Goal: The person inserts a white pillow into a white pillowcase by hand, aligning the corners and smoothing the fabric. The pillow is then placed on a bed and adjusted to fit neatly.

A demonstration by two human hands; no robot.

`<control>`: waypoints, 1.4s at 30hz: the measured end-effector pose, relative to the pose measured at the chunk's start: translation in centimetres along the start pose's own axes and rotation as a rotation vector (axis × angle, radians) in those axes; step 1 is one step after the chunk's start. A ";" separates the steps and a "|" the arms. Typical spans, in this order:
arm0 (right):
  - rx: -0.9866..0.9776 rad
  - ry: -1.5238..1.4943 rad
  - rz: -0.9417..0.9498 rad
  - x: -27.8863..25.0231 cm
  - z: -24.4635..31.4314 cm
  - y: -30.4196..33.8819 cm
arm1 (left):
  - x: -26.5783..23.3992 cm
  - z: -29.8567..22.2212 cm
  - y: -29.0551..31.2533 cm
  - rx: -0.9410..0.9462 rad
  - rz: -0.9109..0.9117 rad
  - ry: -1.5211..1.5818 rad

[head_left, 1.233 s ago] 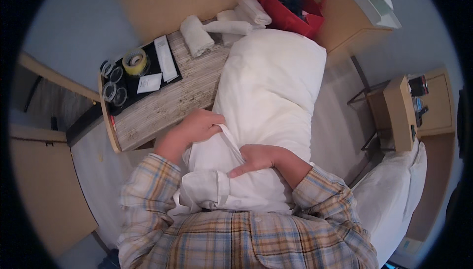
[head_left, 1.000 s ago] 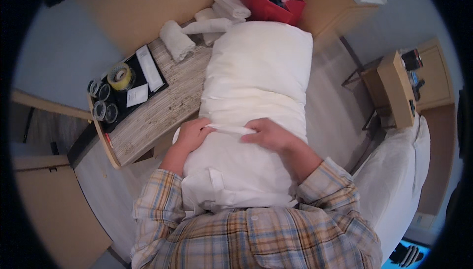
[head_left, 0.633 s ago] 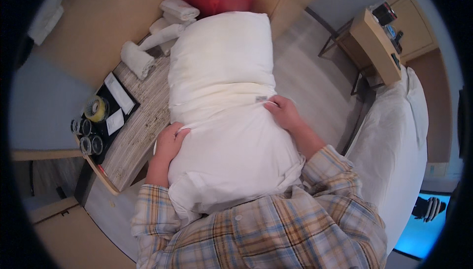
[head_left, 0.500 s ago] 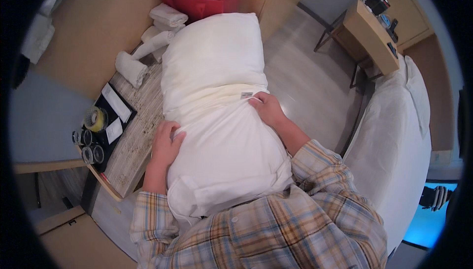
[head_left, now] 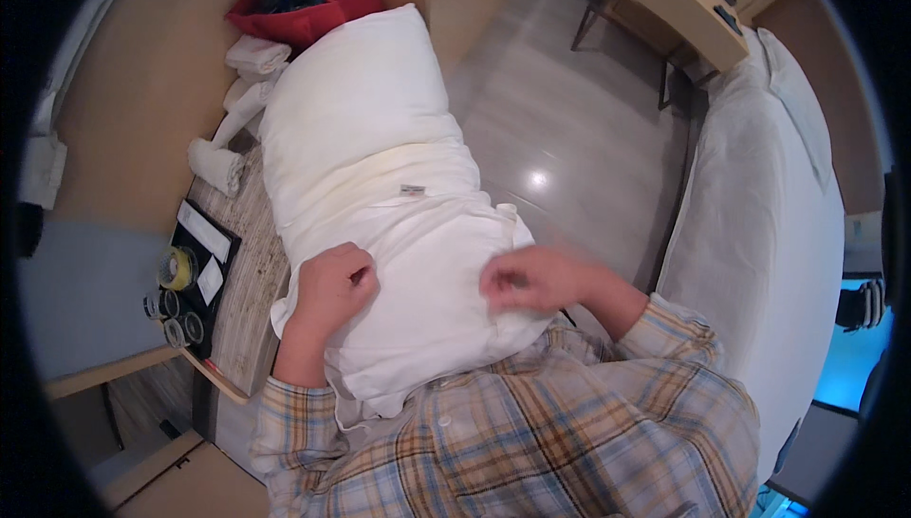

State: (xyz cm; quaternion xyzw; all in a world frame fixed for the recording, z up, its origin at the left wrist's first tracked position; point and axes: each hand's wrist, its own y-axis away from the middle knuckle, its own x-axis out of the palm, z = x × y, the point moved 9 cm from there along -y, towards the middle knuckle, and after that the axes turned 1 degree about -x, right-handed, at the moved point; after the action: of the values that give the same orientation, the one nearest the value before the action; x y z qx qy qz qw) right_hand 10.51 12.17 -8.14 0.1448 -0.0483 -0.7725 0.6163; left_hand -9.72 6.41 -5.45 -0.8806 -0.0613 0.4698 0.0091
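A long white pillow [head_left: 356, 82] lies between me and the far wall, with a white pillowcase [head_left: 427, 271] over its near part. The case's near end bunches against my plaid shirt. A small grey label [head_left: 412, 191] shows on the pillow just beyond the case's edge. My left hand [head_left: 337, 290] is closed, fingers curled on the left side of the pillowcase, seemingly gripping its cloth. Over the case's right side is my right hand [head_left: 531, 276], bent at the fingers and smeared by motion; whether it holds cloth cannot be made out.
The pillow rests partly on a wood-grain bench [head_left: 249, 281]. Rolled white towels [head_left: 218, 167] and a red bag [head_left: 318, 10] sit beyond it. At left, a black tray [head_left: 204, 262] carries glasses and a yellow roll. A white bed [head_left: 750, 262] stands right, a wooden desk [head_left: 678, 1] far right.
Both hands have come nearer to me, down along the pillowcase. The right hand has left the case's far edge near the label. The view has shifted, so the pillow appears further left.
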 end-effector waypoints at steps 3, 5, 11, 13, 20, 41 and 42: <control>-0.001 0.336 0.106 2.1 -0.5 3.8 | -0.1 -0.7 -0.8 0.098 -0.005 -0.161; -0.074 0.402 0.171 2.8 -0.9 5.0 | -0.9 -0.6 -1.5 0.113 -0.082 -0.227; -0.149 0.698 0.004 -0.4 -1.9 8.1 | -4.2 1.5 -2.7 0.063 -0.386 -0.353; -0.142 0.747 -0.110 -2.4 -2.3 8.9 | -3.0 2.3 -2.7 0.039 -0.384 -0.354; 0.218 0.372 -0.385 -5.8 -7.0 7.9 | -3.1 3.9 -2.0 -0.093 -0.540 -0.260; 0.066 -0.173 -0.827 -7.3 -11.0 7.5 | -1.9 7.0 13.6 -0.470 -0.449 0.081; 0.027 -0.159 -0.757 -6.1 -8.6 6.4 | -1.7 8.3 15.5 -0.541 -0.450 0.067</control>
State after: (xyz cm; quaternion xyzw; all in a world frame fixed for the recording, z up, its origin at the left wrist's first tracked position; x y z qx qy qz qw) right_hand 20.15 17.44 -13.77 0.1002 -0.0492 -0.9535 0.2799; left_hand -15.98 -9.49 -9.83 -0.8305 -0.3758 0.3934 -0.1192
